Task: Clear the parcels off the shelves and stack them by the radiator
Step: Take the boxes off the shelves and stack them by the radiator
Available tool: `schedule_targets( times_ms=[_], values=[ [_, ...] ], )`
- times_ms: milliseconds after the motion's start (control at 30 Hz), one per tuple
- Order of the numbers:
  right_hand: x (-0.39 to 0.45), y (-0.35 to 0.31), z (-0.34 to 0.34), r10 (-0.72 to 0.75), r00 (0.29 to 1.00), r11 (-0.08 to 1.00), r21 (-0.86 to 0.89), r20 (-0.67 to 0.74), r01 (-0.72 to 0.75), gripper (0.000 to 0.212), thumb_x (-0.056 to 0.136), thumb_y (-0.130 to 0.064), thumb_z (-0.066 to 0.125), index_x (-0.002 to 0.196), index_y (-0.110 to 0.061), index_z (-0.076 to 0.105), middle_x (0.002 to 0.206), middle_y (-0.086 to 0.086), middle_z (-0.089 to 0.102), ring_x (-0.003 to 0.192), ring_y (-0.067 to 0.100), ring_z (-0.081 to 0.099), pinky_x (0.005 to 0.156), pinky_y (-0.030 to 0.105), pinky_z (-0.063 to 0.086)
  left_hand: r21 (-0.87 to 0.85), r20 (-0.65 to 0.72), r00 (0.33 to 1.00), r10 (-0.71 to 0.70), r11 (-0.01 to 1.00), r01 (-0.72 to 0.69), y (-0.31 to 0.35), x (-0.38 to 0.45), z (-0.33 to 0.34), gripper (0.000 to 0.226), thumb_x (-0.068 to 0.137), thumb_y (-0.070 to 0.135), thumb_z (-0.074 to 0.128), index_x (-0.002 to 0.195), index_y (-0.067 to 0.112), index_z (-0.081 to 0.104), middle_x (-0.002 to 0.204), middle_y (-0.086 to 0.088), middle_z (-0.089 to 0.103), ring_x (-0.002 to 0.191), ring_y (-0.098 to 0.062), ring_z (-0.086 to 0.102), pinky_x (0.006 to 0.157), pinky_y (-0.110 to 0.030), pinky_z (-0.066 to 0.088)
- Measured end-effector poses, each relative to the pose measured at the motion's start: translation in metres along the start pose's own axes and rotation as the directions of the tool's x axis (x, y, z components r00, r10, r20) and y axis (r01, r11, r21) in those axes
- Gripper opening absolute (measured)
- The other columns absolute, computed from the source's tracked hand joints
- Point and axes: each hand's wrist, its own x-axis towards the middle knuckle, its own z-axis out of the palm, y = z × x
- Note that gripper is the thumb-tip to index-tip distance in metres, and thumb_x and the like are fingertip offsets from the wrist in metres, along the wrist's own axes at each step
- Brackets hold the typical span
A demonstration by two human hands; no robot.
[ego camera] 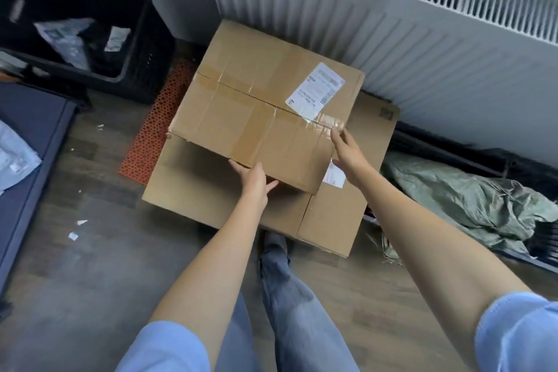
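A person is standing over the stack beside the radiator [377, 24] and is setting a taped cardboard box [262, 106] onto a larger, flatter box [332, 214] that is lying on the floor [90, 281] directly in front of the radiator. The upper box is sitting skewed across the lower one, its far corner reaching toward the radiator's lower edge and its near edge overhanging the lower box's top, so the placement appears unfinished. The left hand [255, 180] is holding the near edge, fingers over the top and thumb tucked beneath, a grip clamped on the box, probably to carry its weight while it is being lowered. The right hand [347, 151] is lying against the near right corner with fingers extended rather than wrapped, apparently steadying or turning the box square to the radiator. A shipping label [315, 89] is facing upward on the box's radiator side. Left of the radiator, a black crate [145, 69] is holding soft plastic mailers; an orange mat [151, 127] is showing between the crate and the stack. Right of the stack, below the radiator, a green sack [471, 199] is lying crumpled. The shelves are not in view, so the remaining load cannot be judged.
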Motion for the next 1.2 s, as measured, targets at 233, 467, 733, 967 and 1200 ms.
schedule_targets(
  times_ms=[233, 467, 733, 967, 1200],
  values=[
    [0.029, -0.055, 0.001, -0.087, 0.996, 0.993, -0.087, -0.018, 0.086, 0.066, 0.095, -0.048, 0.041, 0.15, -0.02, 0.016, 0.156, -0.001, 0.023, 0.143, 0.02, 0.026, 0.118, 0.041, 0.022, 0.051, 0.086, 0.996, 0.009, 0.999, -0.013, 0.042, 0.008, 0.051, 0.07, 0.101, 0.021, 0.034, 0.144, 0.041, -0.018, 0.158, -0.003, 0.011, 0.138, -0.039, 0.029, 0.1, -0.058, 0.038],
    [-0.035, -0.043, 0.057, -0.141, 0.972, 0.868, -0.449, 0.189, 0.213, 0.063, 0.097, -0.039, 0.042, 0.15, -0.013, 0.018, 0.151, 0.01, 0.033, 0.139, 0.023, 0.033, 0.112, 0.032, 0.025, 0.508, 0.154, 0.987, 0.047, 0.853, -0.12, 0.07, -0.013, -0.018, 0.059, 0.099, 0.025, 0.039, 0.149, 0.033, 0.007, 0.157, -0.003, 0.016, 0.141, -0.031, 0.025, 0.109, -0.052, 0.029],
    [-0.178, -0.126, 0.182, -0.321, 0.823, 0.451, -0.688, 0.47, 0.569, 0.046, 0.096, -0.026, 0.04, 0.137, -0.007, 0.047, 0.142, 0.012, 0.048, 0.13, 0.027, 0.046, 0.109, 0.033, 0.036, 0.819, 0.032, 0.822, 0.569, 0.456, -0.348, 0.162, -0.124, -0.19, 0.039, 0.095, 0.024, 0.041, 0.132, 0.024, 0.053, 0.146, -0.013, 0.034, 0.133, -0.036, 0.03, 0.11, -0.035, 0.029],
    [-0.411, -0.122, 0.332, -0.449, 0.502, 0.111, -0.512, 0.739, 0.852, 0.036, 0.094, -0.021, 0.045, 0.123, -0.004, 0.06, 0.136, 0.012, 0.054, 0.128, 0.027, 0.047, 0.1, 0.026, 0.037, 0.816, -0.087, 0.654, 0.752, 0.43, -0.386, 0.15, -0.29, -0.448, 0.035, 0.095, 0.021, 0.044, 0.128, 0.019, 0.057, 0.142, -0.013, 0.043, 0.125, -0.033, 0.046, 0.106, -0.037, 0.039],
    [-0.675, 0.002, 0.47, -0.187, 0.158, -0.195, -0.194, 0.97, 0.961, 0.03, 0.097, -0.012, 0.038, 0.096, 0.006, 0.062, 0.099, 0.018, 0.061, 0.086, 0.024, 0.051, 0.061, 0.025, 0.035, 0.785, -0.387, 0.564, 0.73, 0.581, -0.215, 0.002, -0.486, -0.723, 0.034, 0.095, 0.013, 0.047, 0.127, 0.007, 0.057, 0.139, -0.01, 0.05, 0.125, -0.025, 0.048, 0.104, -0.026, 0.037]
  ],
)
